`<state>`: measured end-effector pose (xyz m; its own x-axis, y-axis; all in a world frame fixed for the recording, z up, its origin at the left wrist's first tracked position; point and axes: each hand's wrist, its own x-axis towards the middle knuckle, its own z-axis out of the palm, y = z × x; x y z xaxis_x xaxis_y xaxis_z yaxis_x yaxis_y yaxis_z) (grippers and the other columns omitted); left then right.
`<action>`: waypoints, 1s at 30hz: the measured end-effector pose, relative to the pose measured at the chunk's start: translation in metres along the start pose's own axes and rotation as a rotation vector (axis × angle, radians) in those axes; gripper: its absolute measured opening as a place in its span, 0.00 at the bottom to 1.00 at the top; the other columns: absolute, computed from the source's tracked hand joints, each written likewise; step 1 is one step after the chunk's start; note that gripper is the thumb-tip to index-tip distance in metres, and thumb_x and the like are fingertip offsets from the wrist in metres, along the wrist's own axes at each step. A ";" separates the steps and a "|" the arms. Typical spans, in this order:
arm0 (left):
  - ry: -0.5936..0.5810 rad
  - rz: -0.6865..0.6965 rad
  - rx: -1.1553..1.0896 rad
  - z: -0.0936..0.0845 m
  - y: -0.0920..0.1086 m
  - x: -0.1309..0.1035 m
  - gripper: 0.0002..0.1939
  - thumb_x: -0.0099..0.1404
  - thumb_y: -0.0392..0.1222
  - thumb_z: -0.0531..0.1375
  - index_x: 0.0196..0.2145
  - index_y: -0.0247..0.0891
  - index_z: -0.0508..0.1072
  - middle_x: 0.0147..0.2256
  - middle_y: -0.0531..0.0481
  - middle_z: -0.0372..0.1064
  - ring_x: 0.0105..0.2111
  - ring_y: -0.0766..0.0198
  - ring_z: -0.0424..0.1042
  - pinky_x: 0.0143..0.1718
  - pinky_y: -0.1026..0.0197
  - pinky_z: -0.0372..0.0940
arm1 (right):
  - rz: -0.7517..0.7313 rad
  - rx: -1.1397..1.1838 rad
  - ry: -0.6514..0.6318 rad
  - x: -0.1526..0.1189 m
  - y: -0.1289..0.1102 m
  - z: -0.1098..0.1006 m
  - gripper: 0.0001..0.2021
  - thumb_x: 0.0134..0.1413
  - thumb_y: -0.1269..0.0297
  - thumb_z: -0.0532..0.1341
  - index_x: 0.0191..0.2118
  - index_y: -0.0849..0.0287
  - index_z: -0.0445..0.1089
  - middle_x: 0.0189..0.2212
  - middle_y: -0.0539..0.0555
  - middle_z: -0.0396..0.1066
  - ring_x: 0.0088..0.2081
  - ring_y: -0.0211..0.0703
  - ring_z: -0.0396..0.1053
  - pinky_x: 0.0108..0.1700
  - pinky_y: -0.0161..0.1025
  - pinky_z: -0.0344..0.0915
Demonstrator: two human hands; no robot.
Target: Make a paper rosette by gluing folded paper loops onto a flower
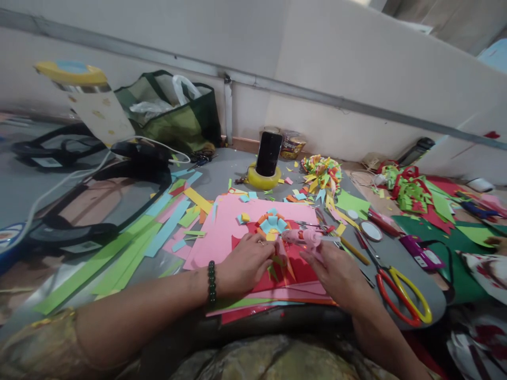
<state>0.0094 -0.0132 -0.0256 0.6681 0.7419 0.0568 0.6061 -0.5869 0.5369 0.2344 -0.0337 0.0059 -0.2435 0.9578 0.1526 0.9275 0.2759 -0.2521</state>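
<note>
My right hand (336, 266) grips a pink glue gun (303, 237) by its handle, nozzle pointing left. The nozzle is close to a ring of folded blue and orange paper pieces (272, 222) on stacked red and pink sheets. My left hand (247, 261), palm down with fingers curled together, is just below that ring. A small yellow paper piece (271, 237) shows by its fingertips; whatever the fingers pinch is hidden. Between the hands lie narrow green and orange paper bits (279, 269) on the red sheet (261, 282). A pink sheet (209, 227) extends left.
Large scissors (402, 293) and a purple device (422, 252) lie right. Cut paper strips (130, 253) spread left, near black headgear (103, 211). A phone (269, 153) stands on a yellow holder (263, 179), beside a paper-piece bundle (322, 171). A tumbler (93, 105) stands left.
</note>
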 end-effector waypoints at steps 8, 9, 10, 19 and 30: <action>0.024 -0.007 -0.006 0.001 -0.003 -0.001 0.10 0.70 0.33 0.52 0.40 0.38 0.73 0.46 0.43 0.76 0.49 0.51 0.68 0.52 0.46 0.63 | 0.137 0.304 0.260 -0.026 0.016 -0.038 0.19 0.58 0.46 0.56 0.38 0.55 0.76 0.32 0.57 0.79 0.38 0.54 0.76 0.38 0.43 0.70; 0.031 -0.003 -0.012 0.001 -0.005 -0.002 0.10 0.70 0.34 0.52 0.40 0.39 0.74 0.47 0.43 0.76 0.49 0.51 0.69 0.52 0.46 0.63 | 0.235 0.278 0.361 -0.029 0.026 -0.042 0.20 0.55 0.43 0.57 0.37 0.55 0.75 0.30 0.57 0.79 0.36 0.54 0.75 0.36 0.43 0.70; 0.041 0.002 -0.022 0.001 -0.007 -0.002 0.11 0.70 0.34 0.52 0.39 0.39 0.75 0.47 0.43 0.76 0.49 0.51 0.70 0.52 0.46 0.64 | 0.346 0.232 0.458 -0.032 0.038 -0.047 0.22 0.51 0.41 0.59 0.35 0.55 0.75 0.27 0.56 0.78 0.34 0.55 0.74 0.35 0.44 0.69; 0.320 0.071 -0.327 -0.006 -0.020 0.002 0.15 0.66 0.48 0.57 0.31 0.43 0.81 0.40 0.44 0.78 0.41 0.56 0.76 0.44 0.56 0.71 | 0.837 -0.006 0.433 -0.038 0.157 -0.061 0.17 0.39 0.45 0.60 0.18 0.51 0.59 0.18 0.55 0.67 0.26 0.51 0.67 0.31 0.44 0.62; 0.388 -0.058 -0.572 -0.014 -0.017 0.004 0.13 0.59 0.53 0.63 0.27 0.43 0.81 0.30 0.48 0.74 0.32 0.59 0.71 0.37 0.59 0.70 | 0.823 -0.141 0.313 -0.042 0.198 -0.037 0.12 0.43 0.51 0.62 0.22 0.54 0.69 0.22 0.58 0.73 0.31 0.53 0.71 0.32 0.43 0.63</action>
<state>-0.0039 0.0043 -0.0226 0.3744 0.8918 0.2540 0.2425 -0.3586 0.9015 0.4383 -0.0226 -0.0150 0.5845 0.7767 0.2346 0.8058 -0.5219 -0.2798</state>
